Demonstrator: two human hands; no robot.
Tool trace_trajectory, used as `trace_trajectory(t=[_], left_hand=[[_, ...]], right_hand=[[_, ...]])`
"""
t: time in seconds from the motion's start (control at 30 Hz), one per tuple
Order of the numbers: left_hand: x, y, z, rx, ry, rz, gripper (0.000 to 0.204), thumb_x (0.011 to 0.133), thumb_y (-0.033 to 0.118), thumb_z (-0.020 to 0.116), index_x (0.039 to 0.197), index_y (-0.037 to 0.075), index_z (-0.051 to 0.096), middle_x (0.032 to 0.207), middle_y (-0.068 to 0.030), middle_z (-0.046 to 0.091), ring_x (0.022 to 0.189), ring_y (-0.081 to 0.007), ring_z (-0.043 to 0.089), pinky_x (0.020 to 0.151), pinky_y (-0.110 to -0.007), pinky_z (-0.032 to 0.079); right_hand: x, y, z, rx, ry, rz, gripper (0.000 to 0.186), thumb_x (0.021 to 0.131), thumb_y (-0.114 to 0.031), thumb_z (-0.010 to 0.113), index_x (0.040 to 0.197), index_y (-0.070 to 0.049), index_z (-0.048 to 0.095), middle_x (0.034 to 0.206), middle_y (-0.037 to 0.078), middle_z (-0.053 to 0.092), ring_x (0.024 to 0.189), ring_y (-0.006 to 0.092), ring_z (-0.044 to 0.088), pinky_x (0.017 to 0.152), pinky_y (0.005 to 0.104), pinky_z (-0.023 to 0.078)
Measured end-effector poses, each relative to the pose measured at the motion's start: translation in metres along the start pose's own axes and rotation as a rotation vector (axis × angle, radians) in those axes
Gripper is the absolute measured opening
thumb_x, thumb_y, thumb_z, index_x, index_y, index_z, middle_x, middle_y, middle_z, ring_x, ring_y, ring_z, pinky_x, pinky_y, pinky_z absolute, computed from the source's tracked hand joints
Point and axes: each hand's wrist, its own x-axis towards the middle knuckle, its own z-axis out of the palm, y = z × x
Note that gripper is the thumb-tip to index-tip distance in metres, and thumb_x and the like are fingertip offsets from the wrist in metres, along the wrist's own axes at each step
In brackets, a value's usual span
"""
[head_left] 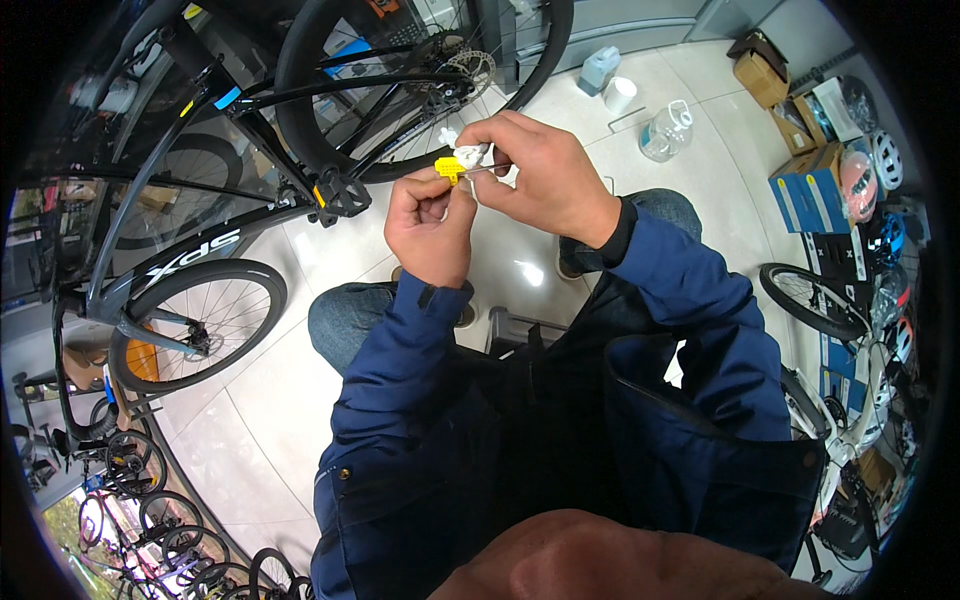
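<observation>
My left hand (432,225) is closed, with a small yellow plastic piece (449,168) pinched at its fingertips. Right beside it, my right hand (548,178) is closed on a crumpled white tissue (470,155). A thin metal rod (488,168) lies across from the yellow piece to the right fingers; its far end is hidden by them. Both hands are held up close together, in front of the dark bicycle's rear wheel (300,100). The brake disc (470,75) of that wheel is just beyond my hands, and the pedal (345,195) is left of them.
The dark bicycle frame (265,212) and its front wheel (200,325) fill the left. On the tiled floor at the far right stand a blue-grey jug (600,70), a white roll (620,95) and a clear plastic bottle (668,133). Boxes (808,190) and helmets (886,160) line the right side.
</observation>
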Motion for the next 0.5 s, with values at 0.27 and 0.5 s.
trace_trajectory(t=[0.27,0.5], left_hand=[[0.0,-0.001,-0.002,-0.058,-0.044,-0.168,0.015,0.091,-0.008,0.066,0.098,0.0,0.056,0.107,-0.0132,0.065,0.097,-0.0177,0.067,0.089,-0.033,0.058],[0.006,0.004,-0.018,-0.464,-0.133,-0.572,0.003,0.097,0.002,0.058,0.099,0.003,0.059,0.102,-0.0128,0.069,0.094,-0.0223,0.07,0.092,-0.04,0.058]], right_hand=[[0.001,0.024,0.008,0.424,-0.111,0.333,0.029,0.085,-0.01,0.073,0.114,-0.006,0.068,0.097,0.007,0.072,0.078,0.0141,0.069,0.068,0.0272,0.054],[0.001,0.017,-0.002,0.318,-0.127,0.141,0.03,0.087,-0.009,0.073,0.117,-0.008,0.07,0.1,0.005,0.072,0.084,0.0123,0.067,0.075,0.0245,0.056]])
